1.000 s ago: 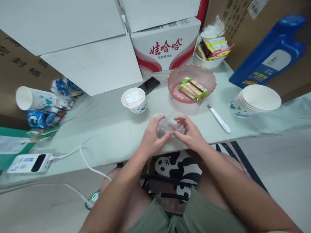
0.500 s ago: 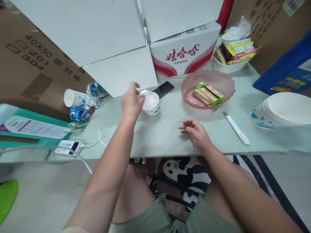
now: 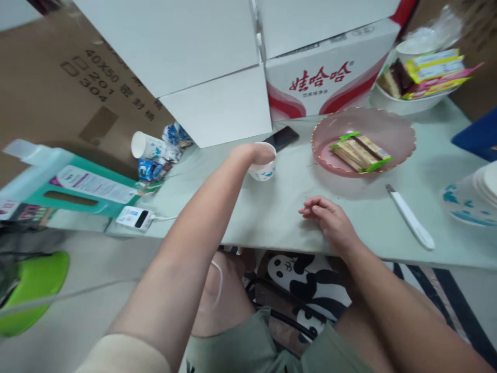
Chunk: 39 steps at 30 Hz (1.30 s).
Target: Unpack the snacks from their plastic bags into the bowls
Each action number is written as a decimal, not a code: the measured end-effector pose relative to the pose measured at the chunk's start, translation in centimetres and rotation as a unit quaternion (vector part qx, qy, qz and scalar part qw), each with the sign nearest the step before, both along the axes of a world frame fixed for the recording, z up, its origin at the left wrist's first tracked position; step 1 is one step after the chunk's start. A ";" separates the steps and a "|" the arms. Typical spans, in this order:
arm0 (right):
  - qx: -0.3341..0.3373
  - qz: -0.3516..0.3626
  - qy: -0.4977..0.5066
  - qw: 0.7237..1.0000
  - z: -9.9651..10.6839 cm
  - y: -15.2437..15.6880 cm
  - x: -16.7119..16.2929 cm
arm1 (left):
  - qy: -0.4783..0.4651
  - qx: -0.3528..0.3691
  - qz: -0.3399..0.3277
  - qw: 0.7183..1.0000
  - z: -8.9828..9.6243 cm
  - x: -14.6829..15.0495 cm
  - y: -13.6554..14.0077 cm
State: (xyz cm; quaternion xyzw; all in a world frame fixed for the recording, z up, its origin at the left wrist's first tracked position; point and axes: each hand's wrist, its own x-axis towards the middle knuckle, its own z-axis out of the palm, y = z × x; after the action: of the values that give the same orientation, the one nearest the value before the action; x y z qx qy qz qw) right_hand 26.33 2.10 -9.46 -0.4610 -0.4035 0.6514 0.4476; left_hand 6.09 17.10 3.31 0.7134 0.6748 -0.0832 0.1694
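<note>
My left hand [image 3: 251, 154] reaches down into a white paper cup [image 3: 264, 174] with blue marks, its fingers hidden inside the rim. What they touch in there I cannot see. Just behind the cup lies a dark phone [image 3: 286, 138] on the table. My right hand [image 3: 328, 221] rests near the table's front edge, holding nothing, its fingers loosely bent and a little apart. Beyond it, a pink scalloped bowl [image 3: 399, 132] contains a wrapped snack pack [image 3: 361, 152] with green ends. To the right of that hand lies a white-handled utility knife [image 3: 411, 217].
Stacked paper buckets [image 3: 462, 199] stand at the right edge. White cartons [image 3: 326, 77] line the back beside a white bowl of snacks [image 3: 411, 103]. Leftward are a tipped paper cup [image 3: 145, 145], blue wrappers [image 3: 149, 170], a teal jug [image 3: 91, 189] and a white corded device [image 3: 135, 218].
My left hand has gone from above the cup's left side down into it. My right hand keeps nearly the same pose. The whole view has shifted and tilted.
</note>
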 end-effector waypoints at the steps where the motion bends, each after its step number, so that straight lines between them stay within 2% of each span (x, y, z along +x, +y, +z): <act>1: -0.002 0.001 -0.011 1.000 -0.2 -0.1 0.0 | -0.011 0.021 0.008 1.000 0.3 -0.2 -0.5; 3: -0.003 0.001 -0.035 0.999 -0.6 -0.3 0.1 | -0.082 0.134 0.049 0.986 0.7 -0.7 -2.4; 5: 0.002 -0.008 -0.057 0.998 -0.9 -0.5 0.1 | -0.235 0.242 0.107 0.935 0.6 -0.8 -5.4; 7: 0.011 -0.028 -0.076 0.997 -1.0 -0.8 0.0 | -0.413 0.288 0.167 0.848 0.2 -0.3 -9.4; 9: 0.033 -0.047 -0.103 0.993 -1.0 -1.0 -0.5 | -0.535 0.347 0.231 0.735 -0.5 0.5 -13.6; 10: 0.047 -0.053 -0.122 0.990 -0.8 -1.1 -0.9 | -0.568 0.366 0.253 0.692 -0.9 0.8 -15.5; 11: 0.062 -0.054 -0.146 0.986 -0.6 -1.2 -1.3 | -0.590 0.372 0.244 0.674 -1.3 0.8 -17.1; 12: 0.079 -0.051 -0.172 0.981 -0.3 -1.2 -1.9 | -0.598 0.366 0.215 0.680 -1.8 0.5 -18.2; 14: 0.113 -0.033 -0.222 0.968 0.8 -1.1 -3.5 | -0.572 0.362 0.177 0.714 -2.7 -1.4 -19.2; 16: 0.148 0.002 -0.258 0.955 2.3 -0.6 -5.8 | -0.548 0.377 0.198 0.720 -3.7 -4.7 -19.1; 17: 0.163 0.024 -0.267 0.950 3.2 -0.1 -7.3 | -0.549 0.383 0.231 0.706 -4.3 -6.6 -18.8; 19: 0.189 0.064 -0.268 0.943 4.8 1.3 -11.2 | -0.578 0.393 0.314 0.643 -5.3 -9.8 -18.2; 21: 0.215 0.096 -0.252 0.939 6.2 3.3 -16.2 | -0.613 0.389 0.364 0.584 -6.2 -12.1 -17.9; 22: 0.231 0.115 -0.241 0.936 6.7 4.5 -19.0 | -0.626 0.384 0.373 0.567 -6.4 -12.8 -17.9; 24: 0.250 0.170 -0.213 0.929 7.1 6.9 -24.9 | -0.644 0.373 0.380 0.550 -6.6 -13.7 -17.9; 26: 0.274 0.201 -0.224 0.913 7.0 9.3 -30.4 | -0.659 0.355 0.384 0.540 -6.5 -14.6 -18.1; 30: 0.367 0.264 -0.296 0.841 6.4 12.9 -39.9 | -0.682 0.323 0.386 0.530 -6.6 -17.1 -18.5; 32: 0.388 0.270 -0.323 0.820 5.8 14.4 -44.0 | -0.674 0.325 0.395 0.534 -7.0 -18.2 -18.8; 34: 0.374 0.250 -0.339 0.827 4.8 16.0 -47.8 | -0.644 0.342 0.415 0.543 -7.4 -19.0 -19.2; 37: 0.314 0.209 -0.336 0.863 2.6 18.3 -52.3 | -0.600 0.378 0.413 0.571 -7.6 -19.7 -19.7; 39: 0.331 0.210 -0.299 0.870 1.4 19.0 -53.9 | -0.588 0.394 0.396 0.585 -7.5 -20.0 -19.9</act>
State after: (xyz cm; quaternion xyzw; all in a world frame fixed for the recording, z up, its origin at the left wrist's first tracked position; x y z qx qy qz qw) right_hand -27.55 21.07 -8.10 -0.3630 -0.7974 0.3889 0.2849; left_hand -13.86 -2.78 -4.20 0.2664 0.6105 0.7037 0.2474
